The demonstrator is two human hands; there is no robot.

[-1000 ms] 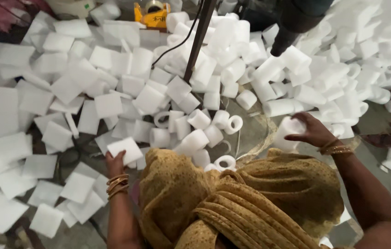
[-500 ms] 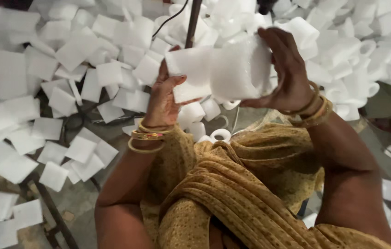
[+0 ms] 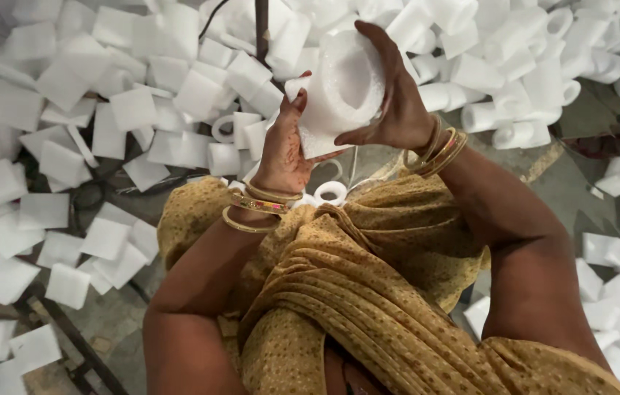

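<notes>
Above the lap, near the top middle of the view, a white foam sheet [image 3: 339,91] is held up in the air by both hands. The right hand [image 3: 394,102] is curled around the far side of the sheet, with its fingers bent over the top and its thumb pressed under the lower edge. The left hand [image 3: 284,150] is raised with its palm turned toward the sheet, and its fingertips are pressed flat on the near edge. So the foam is clamped between the two hands. Both elbows are bent, and the forearms are lifted up from the body. Gold bangles [image 3: 438,150] are worn on the right wrist, and more bangles [image 3: 258,208] are worn on the left wrist.

The foam sheet is bent round into a tube shape, and a hollow can be seen in the end that faces up. Its surface is white and a little bumpy.

A mustard yellow cloth [image 3: 354,292] with small dots is draped over the lap and shoulder below the hands. Flat white foam squares [image 3: 112,132] are scattered over the floor toward the left edge. Rolled foam tubes [image 3: 515,88] are piled toward the top right corner. A thin dark pole [image 3: 261,29] is stood behind the held foam, and part of it is hidden by the foam. A small foam ring [image 3: 330,192] is seen just under the hands.
</notes>
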